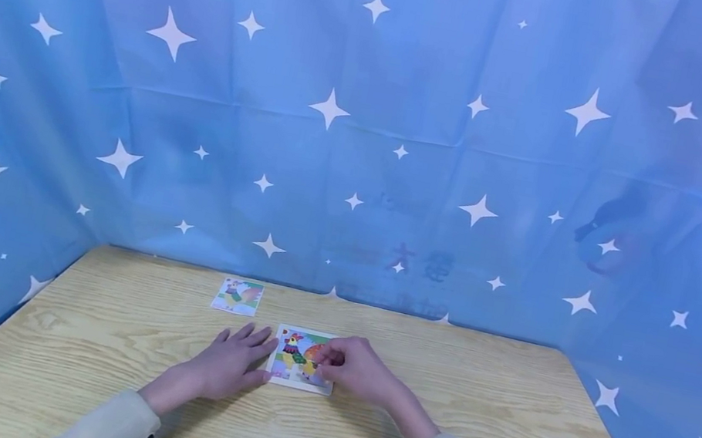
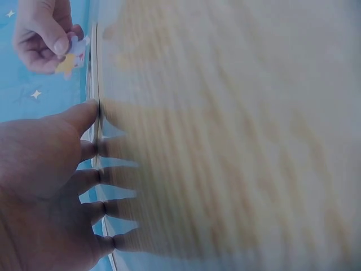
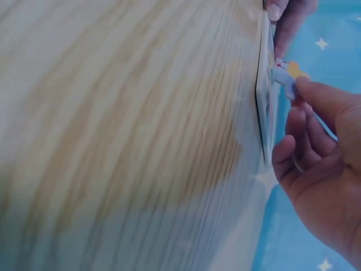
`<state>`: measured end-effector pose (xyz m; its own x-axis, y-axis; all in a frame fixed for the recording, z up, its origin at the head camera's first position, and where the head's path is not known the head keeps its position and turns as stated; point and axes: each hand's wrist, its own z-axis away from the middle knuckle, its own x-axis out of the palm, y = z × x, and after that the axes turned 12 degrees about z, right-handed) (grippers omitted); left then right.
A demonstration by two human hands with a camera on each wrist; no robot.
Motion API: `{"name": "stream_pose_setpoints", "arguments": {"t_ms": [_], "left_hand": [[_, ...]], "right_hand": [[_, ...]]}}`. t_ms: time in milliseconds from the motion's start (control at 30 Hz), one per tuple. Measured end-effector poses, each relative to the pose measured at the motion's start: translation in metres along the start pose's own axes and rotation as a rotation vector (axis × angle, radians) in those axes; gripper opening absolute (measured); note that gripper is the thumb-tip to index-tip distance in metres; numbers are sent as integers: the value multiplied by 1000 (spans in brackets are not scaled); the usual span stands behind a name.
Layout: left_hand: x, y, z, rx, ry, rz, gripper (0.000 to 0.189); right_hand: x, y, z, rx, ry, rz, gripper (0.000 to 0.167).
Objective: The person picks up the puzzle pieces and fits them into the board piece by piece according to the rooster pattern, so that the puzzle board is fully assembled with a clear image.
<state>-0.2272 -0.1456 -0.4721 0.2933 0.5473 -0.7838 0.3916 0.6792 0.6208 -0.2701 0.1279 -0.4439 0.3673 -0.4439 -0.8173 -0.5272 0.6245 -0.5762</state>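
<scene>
A square jigsaw puzzle board (image 1: pixel 299 387) with a rooster picture lies on the wooden table, framed by a pale border. Over its right side my right hand (image 1: pixel 361 370) pinches a small puzzle piece (image 3: pixel 290 73) between thumb and fingers. The piece is tilted and shows yellow, white and lilac; it sits at the board's surface in the right wrist view. My left hand (image 1: pixel 232 364) rests palm down on the table with fingers spread, thumb and index finger at the board's left edge. The right hand covers part of the board in the head view.
A picture card (image 1: pixel 238 296) with a similar rooster lies flat behind the left hand, near the table's far edge. The wooden table (image 1: pixel 499 417) reaches out on both sides. A blue curtain (image 1: pixel 362 158) with white stars hangs behind it and at the sides.
</scene>
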Motion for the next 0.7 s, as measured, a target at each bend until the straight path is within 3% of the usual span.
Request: {"name": "stream_pose_setpoints", "arguments": {"t_ms": [433,700], "left_hand": [[-6,14,3,-30,-12,-19,60],[-2,4,1,-1,-8,-15,61]], "right_hand": [[10,-5,-11,-35,-6,4,8],[17,-7,-16,-46,14,25,8]]}}
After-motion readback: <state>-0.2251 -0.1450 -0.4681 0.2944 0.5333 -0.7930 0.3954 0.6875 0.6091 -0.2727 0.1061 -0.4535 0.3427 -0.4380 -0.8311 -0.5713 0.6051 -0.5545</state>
